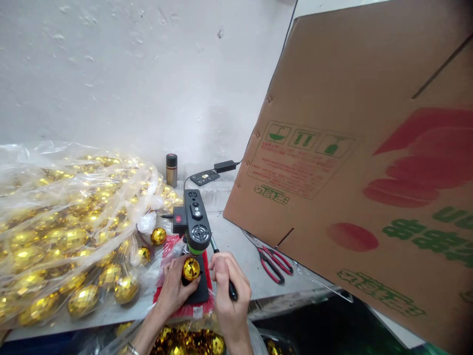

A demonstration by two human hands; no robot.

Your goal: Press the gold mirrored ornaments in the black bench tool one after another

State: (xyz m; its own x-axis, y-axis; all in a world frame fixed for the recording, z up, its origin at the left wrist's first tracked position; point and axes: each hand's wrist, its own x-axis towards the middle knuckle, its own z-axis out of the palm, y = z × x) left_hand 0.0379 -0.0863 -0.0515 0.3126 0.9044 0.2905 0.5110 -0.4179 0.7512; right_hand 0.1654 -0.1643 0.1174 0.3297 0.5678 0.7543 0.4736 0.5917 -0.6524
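A shiny gold faceted ball (191, 269) sits under the head of a small black bench press (197, 217), steadied by my left hand (175, 283), whose thumb and fingers curve round it. My right hand (231, 288) is wrapped round the black grip of the press lever (232, 291), to the right of the ball. Beneath the press lies a red sheet (177, 311). Two loose gold balls, one a gold ball (158, 235) and the other a smaller-looking gold ball (143, 255), rest left of the press.
A clear plastic bag (74, 212) full of gold balls covers the left of the table. Red-handled scissors (275, 264) lie right of my right hand, beside a large cardboard box (332, 207). A bottle (171, 170) stands behind. More gold balls (185, 340) lie below the table edge.
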